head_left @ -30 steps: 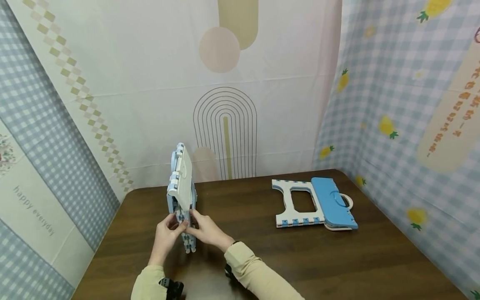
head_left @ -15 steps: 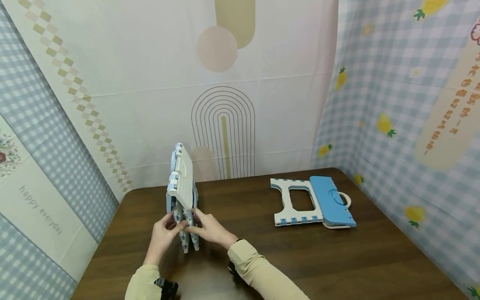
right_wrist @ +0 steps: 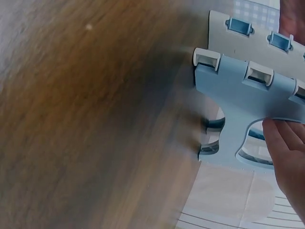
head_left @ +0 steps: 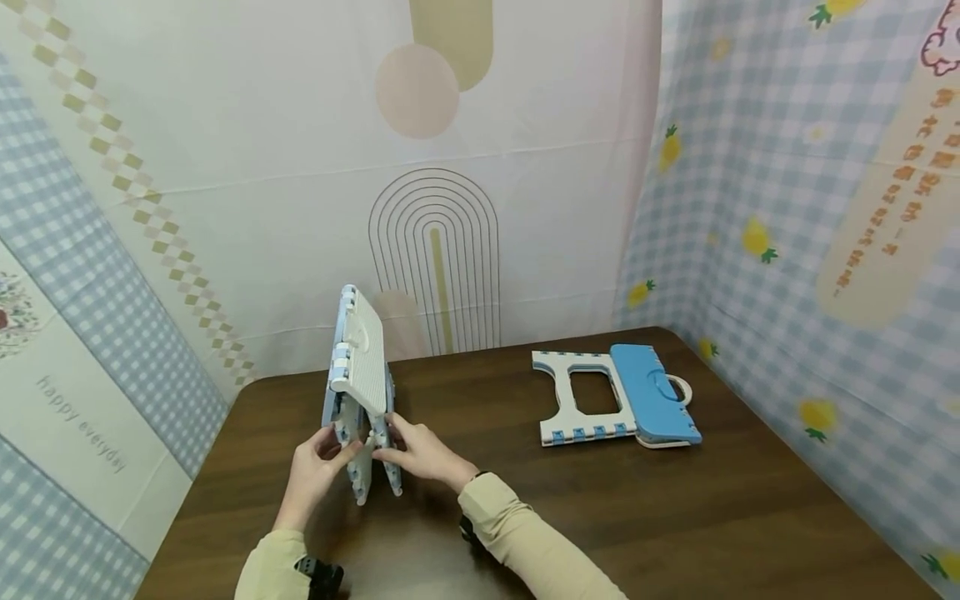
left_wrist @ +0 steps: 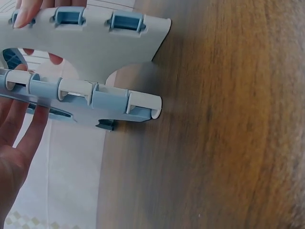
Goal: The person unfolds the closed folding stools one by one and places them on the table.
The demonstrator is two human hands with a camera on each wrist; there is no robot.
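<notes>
Long axis toward the far edge of the table [head_left: 615,517], the stool [head_left: 367,354] stands between left hand [head_left: 309,475] and right hand [head_left: 422,454], each pinching one side.

Dark wood-grain desk [head_left: 675,533] under the fingers [left_wrist: 33,131], rounded at the far corners, with a soft patch of glare [head_left: 412,571] on the near side of them. Straight behind the fingers there's a creased white cloth [head_left: 300,242] printed with thin arches [head_left: 435,242] and a pinkish circle [head_left: 417,91]. Off to their right it's blue-and-white gingham [head_left: 810,183] with yellow pineapples [head_left: 756,237] and orange lettering [head_left: 911,171]; to their left, more gingham plus a "happy everyday" panel [head_left: 82,421].
</notes>
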